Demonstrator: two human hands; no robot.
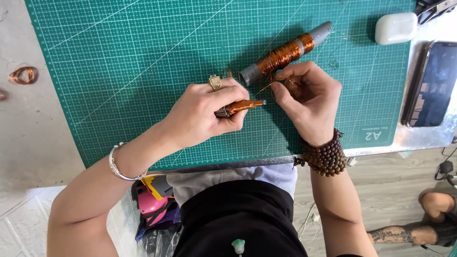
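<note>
Both hands meet near the middle of the green cutting mat (143, 57), which covers the table (28, 138) and gives a flat, gridded surface for fine work; the left hand (204, 114) is closed around a small copper-coloured tool (240, 106), its fingers wrapped over the handle so the narrow tip points right toward the other hand, steady and low to the mat; the right hand (309, 97) is curled, thumb and forefinger pressed together on a thin strand of copper wire (266, 86), held taut so it can be guided at the tool's tip; the strand appears to run up to the grey spool of copper wire (285, 53) lying on its side just beyond the fingers, close enough to feed wire without pulling; a gold ring sits on the left hand, a silver bracelet (119, 166) on that wrist, a wooden bead bracelet (326, 154) on the right; a white earbud case (395, 27) and a phone (433, 83) lie at the far right, well apart; a small wire coil (22, 74) rests off the mat at left.
</note>
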